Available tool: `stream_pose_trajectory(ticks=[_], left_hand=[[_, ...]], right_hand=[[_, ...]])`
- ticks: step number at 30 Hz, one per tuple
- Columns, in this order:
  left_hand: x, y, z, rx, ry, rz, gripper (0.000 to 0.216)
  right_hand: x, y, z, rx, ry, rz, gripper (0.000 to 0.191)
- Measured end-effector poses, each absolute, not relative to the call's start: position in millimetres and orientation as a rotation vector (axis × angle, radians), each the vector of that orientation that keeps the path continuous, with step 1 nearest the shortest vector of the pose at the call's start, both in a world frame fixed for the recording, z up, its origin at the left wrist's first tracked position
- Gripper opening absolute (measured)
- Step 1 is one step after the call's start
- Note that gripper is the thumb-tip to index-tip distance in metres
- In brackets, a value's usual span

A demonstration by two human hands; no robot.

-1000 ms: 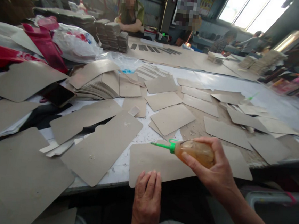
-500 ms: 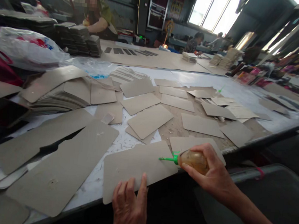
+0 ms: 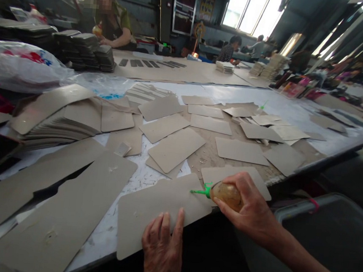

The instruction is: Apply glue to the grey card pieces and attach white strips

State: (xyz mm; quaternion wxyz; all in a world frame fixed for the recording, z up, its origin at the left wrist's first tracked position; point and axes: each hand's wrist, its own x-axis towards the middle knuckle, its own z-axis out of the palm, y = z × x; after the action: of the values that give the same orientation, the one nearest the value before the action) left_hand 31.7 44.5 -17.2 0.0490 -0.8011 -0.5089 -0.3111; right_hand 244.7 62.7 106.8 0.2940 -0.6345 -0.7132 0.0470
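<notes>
The right hand (image 3: pixel 251 212) grips a bottle (image 3: pixel 224 194) sideways, nozzle (image 3: pixel 200 192) pointing left over a card (image 3: pixel 153 199) that the flat left hand (image 3: pixel 163 246) touches.

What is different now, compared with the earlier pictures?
The right hand moved the translucent amber bottle with green nozzle rightward over the flat grey-beige board; the left hand shifted rightward along its near edge, index finger now apart. The camera view turned right. Nothing was taken or released; the loose grey-beige boards beyond stayed in place.
</notes>
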Motion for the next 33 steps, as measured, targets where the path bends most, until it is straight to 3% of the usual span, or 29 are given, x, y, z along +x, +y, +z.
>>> stream_pose_trajectory(ticks=[8, 20, 26, 33], left_hand=[[31.8, 44.9, -18.5, -2.440, -1.535, -0.912, 0.039], [30.4, 46.3, -22.7, -2.443, -1.521, -0.911, 0.040], [36.7, 44.5, -25.9, -2.362, -1.513, -1.007, 0.041], [50.8, 40.3, -37.8, -2.237, -1.602, -1.197, 0.032]], right_hand=[[242.0, 59.9, 110.7, -1.677, -1.896, 0.288, 0.028], [250.2, 54.5, 112.4, -1.743, -1.902, 0.227, 0.024], [213.6, 67.0, 110.2, -1.688, -1.590, 0.394, 0.032], [156.4, 95.8, 101.4, -1.392, -1.856, 0.432, 0.028]])
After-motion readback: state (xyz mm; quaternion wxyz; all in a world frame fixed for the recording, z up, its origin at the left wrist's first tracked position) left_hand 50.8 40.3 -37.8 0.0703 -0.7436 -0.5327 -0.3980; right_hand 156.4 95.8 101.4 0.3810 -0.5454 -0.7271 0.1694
